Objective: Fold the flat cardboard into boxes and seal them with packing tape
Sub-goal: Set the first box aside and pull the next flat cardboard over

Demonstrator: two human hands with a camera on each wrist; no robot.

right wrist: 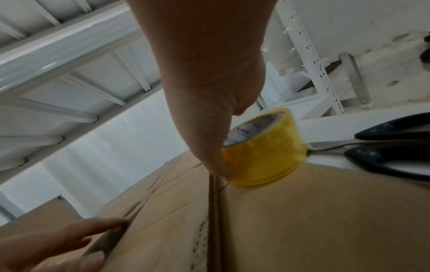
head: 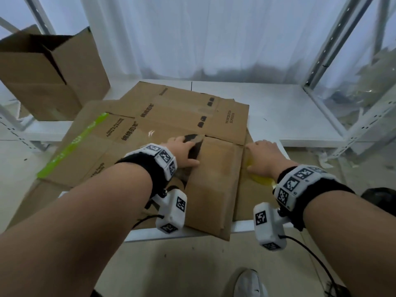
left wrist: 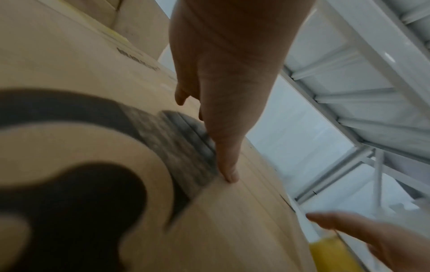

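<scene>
Nearest to the person, the top flat cardboard sheet [head: 214, 181] lies unfolded on the white table [head: 267, 103], its near corner overhanging the table's front edge; no panel of it is raised and no tape is on it, so I judge this box barely begun. Left hand [head: 185, 154] lies palm-down on that sheet over a dark printed mark, fingers straight and spread, grasping nothing; the left wrist view shows a fingertip [left wrist: 229, 176] pressing on the board at the edge of the print. Right hand [head: 264, 157] reaches down at the sheet's right edge, beside a slot between flaps; in the right wrist view the thumb [right wrist: 216, 162] touches the board at the edge line, but the other fingers are hidden, so whether it grips the edge cannot be told. Roll of yellow packing tape [right wrist: 265, 147] stands on the cardboard just beside that thumb, untouched, with black-handled scissors [right wrist: 391, 147] behind it on the table. Further back, more flat sheets [head: 171, 108] lie stacked, one with a green strip. Far left, one erected box [head: 49, 76] stands with its top flaps open, unsealed on top. Most of the work remains.
</scene>
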